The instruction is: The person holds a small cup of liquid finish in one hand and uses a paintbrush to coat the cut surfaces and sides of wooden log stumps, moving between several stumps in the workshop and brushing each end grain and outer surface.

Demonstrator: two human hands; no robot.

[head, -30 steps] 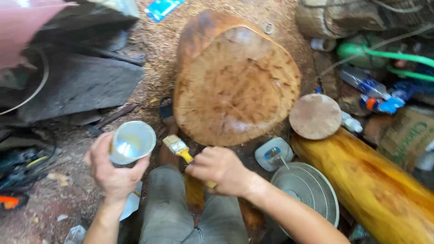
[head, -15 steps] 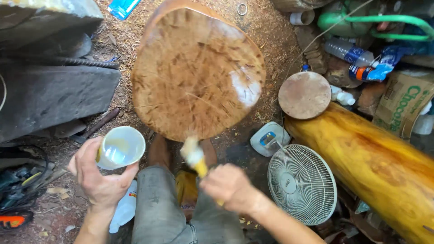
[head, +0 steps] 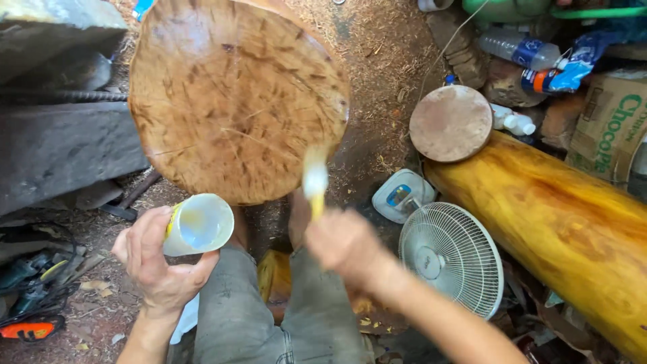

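Now left hand (head: 158,259) grips cup (head: 197,224), right hand (head: 345,244) w/ brush (head: 315,182).

The right hand (head: 347,244) and its brush (head: 315,180) are motion-blurred — bristles indistinct; the wood slab (head: 236,101) is cut off at the top edge.

Sawdust-strewn dirt floor (head: 384,61): fan (head: 450,256), yellow log (head: 559,216), bottles (head: 515,47).

- I see soft, even daylight; shadows are weak.
- Pale glare sits on the log's cut face (head: 236,94), upper left.
- Right hand (head: 347,246) and brush (head: 315,180) are motion-blurred.
- Wide-angle bending shows at the frame edges.
- Ground left of the log is dim.
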